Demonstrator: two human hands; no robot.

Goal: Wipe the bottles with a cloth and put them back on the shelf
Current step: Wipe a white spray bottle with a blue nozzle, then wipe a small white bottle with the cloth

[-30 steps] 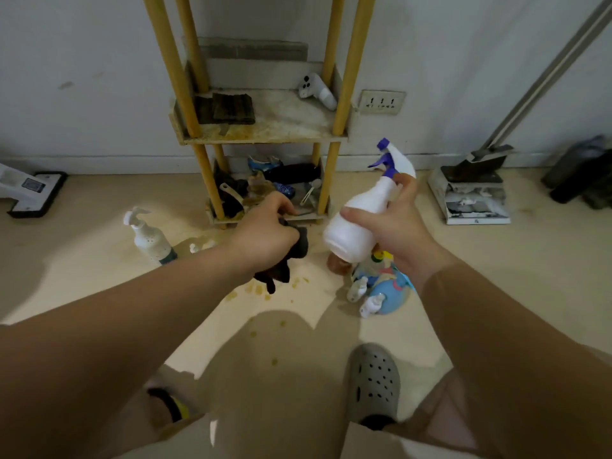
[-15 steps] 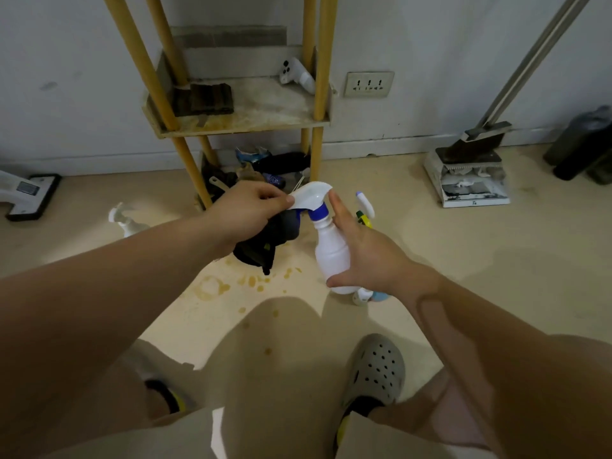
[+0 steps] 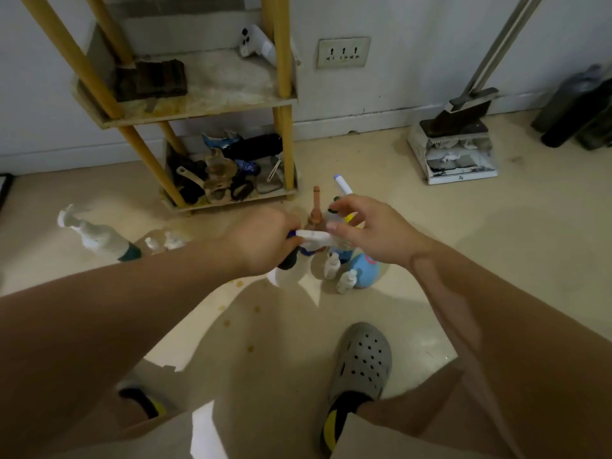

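My left hand (image 3: 261, 241) grips a dark cloth (image 3: 286, 262) wrapped round the neck of a white spray bottle (image 3: 290, 275), whose white trigger head (image 3: 314, 237) pokes out to the right. My right hand (image 3: 374, 231) hovers just right of the head, fingers spread and loose, with the thumb tip at the nozzle. Under my hands several bottles stand on the floor: a brown one (image 3: 316, 207), a blue one (image 3: 366, 270) and small white ones (image 3: 331, 265). A white pump bottle (image 3: 96, 240) stands at the left. The wooden shelf (image 3: 198, 104) rises behind.
The shelf's lower tier (image 3: 228, 173) is crowded with dark odds and ends; a white controller (image 3: 256, 44) and a dark block (image 3: 152, 79) lie on the middle tier. A dustpan with broom (image 3: 453, 154) stands at the right wall. My grey shoe (image 3: 362, 359) is below.
My right hand has let go of the spray bottle's body and opened beside its head. My left hand with the cloth now carries the bottle, which sits lower, over the bottles on the floor.
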